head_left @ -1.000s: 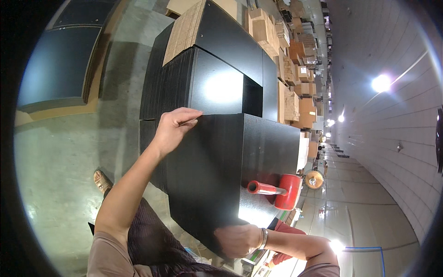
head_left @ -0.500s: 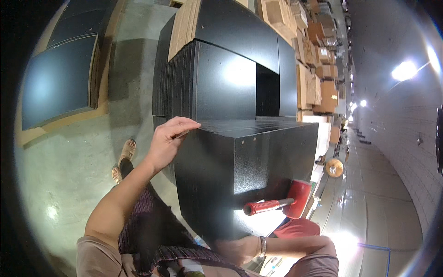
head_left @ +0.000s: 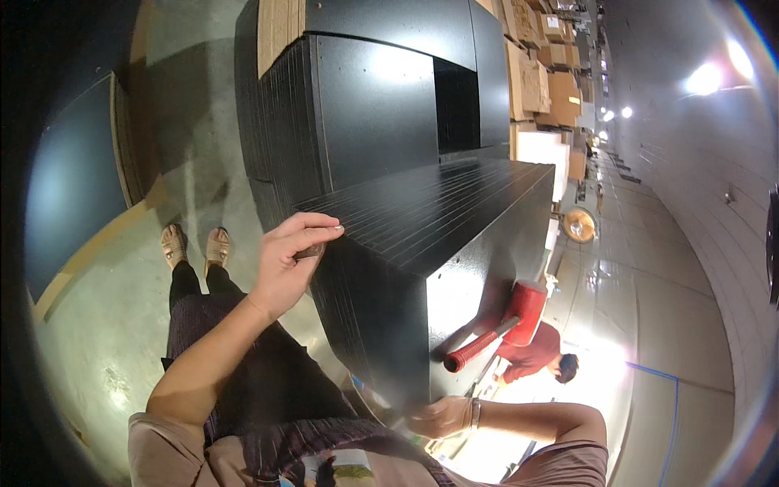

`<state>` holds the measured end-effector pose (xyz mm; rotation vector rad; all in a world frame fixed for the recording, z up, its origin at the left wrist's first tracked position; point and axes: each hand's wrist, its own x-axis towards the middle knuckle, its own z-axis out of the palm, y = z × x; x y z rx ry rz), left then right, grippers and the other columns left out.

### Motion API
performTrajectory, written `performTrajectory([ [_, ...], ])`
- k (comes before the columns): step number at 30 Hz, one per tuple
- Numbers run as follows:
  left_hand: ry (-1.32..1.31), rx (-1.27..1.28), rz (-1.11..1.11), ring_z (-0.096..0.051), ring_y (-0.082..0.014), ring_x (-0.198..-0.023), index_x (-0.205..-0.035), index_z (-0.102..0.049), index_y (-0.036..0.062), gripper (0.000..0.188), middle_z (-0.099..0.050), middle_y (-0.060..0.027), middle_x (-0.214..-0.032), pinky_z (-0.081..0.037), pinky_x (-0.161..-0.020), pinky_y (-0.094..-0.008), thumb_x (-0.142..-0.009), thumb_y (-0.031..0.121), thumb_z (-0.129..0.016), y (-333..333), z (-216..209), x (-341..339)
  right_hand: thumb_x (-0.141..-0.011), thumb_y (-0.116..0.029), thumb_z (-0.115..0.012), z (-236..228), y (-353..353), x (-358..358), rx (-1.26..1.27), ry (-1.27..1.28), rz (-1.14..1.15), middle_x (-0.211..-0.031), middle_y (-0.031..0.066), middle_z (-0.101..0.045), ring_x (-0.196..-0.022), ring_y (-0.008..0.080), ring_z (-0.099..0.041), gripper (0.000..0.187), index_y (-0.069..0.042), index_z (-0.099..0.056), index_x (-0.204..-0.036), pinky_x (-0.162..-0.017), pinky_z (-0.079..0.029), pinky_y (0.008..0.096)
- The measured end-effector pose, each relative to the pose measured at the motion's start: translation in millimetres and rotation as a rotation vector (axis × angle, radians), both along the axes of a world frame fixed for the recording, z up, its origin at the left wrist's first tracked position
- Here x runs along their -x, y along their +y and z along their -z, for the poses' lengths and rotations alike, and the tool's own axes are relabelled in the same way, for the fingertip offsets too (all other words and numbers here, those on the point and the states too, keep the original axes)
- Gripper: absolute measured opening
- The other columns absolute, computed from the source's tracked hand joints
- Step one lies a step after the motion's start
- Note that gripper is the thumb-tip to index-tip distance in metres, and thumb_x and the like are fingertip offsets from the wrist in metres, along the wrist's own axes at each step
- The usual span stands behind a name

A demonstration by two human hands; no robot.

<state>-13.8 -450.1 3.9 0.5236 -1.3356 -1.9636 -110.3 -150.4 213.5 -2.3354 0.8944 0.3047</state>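
Observation:
A stack of black panels [head_left: 369, 304] stands before me, its many thin edges showing as fine lines along one face. At its left corner my left hand [head_left: 292, 260] is closed, fingers together and pressed on the panel edges. My right hand [head_left: 440, 417] is closed at the near lower corner, its fingers partly hidden there. Resting on the stack's broad right-hand face is a red mallet [head_left: 526, 312], its ribbed red grip pointing toward the lower left. Neither hand touches the mallet.
Beyond is a larger pile of black panels [head_left: 377, 105] with a dark gap. More dark panels [head_left: 77, 187] lie on brown board at the left. Cardboard boxes [head_left: 560, 97] line the far right. Another person in a red top [head_left: 531, 353] is beyond the mallet.
My view has shifted, showing more of the stack's lined face and both my feet. Both hands stay at the stack's corners. More of the other person shows at the right.

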Motion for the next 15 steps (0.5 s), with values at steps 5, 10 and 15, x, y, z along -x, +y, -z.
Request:
performTrajectory([
  [5, -0.030, -0.073, 0.085, -0.056, -0.0090, -0.079, -0.101, -0.073, 0.0029, 0.022, -0.064, -0.0051, -0.101, -0.044, -0.066, -0.0227, -0.084, -0.009, -0.064, -7, 10, -6, -0.080, -0.018, -0.061, -26, -36, -22, -0.299, 0.175, 0.184, -0.096, 0.0062, -0.065, -0.099, 0.0211, -0.061, 0.016, -0.006, -0.065, -0.090, -0.092, -0.046, 0.0335],
  [10, -0.012, -0.216, 0.184, -0.053, -0.0071, -0.076, -0.101, -0.073, 0.0045, 0.021, -0.059, -0.0024, -0.100, -0.041, -0.063, -0.0216, -0.082, -0.004, -0.071, -19, 3, -7, -0.078, -0.012, -0.071, -50, -94, -45, -0.229, 0.033, 0.649, -0.087, 0.0083, -0.067, -0.089, 0.0244, -0.064, 0.012, -0.003, -0.067, -0.083, -0.085, -0.052, 0.0381],
  [15, 0.050, -0.150, 0.260, -0.053, -0.0056, -0.074, -0.101, -0.073, 0.0044, 0.026, -0.057, -0.0015, -0.100, -0.043, -0.060, -0.0205, -0.078, -0.006, -0.076, -33, -6, 6, -0.074, -0.007, -0.071, -54, -162, -22, 0.300, 0.075, 0.729, -0.089, 0.0117, -0.069, -0.086, 0.0278, -0.065, 0.018, -0.002, -0.067, -0.091, -0.079, -0.056, 0.0418],
])
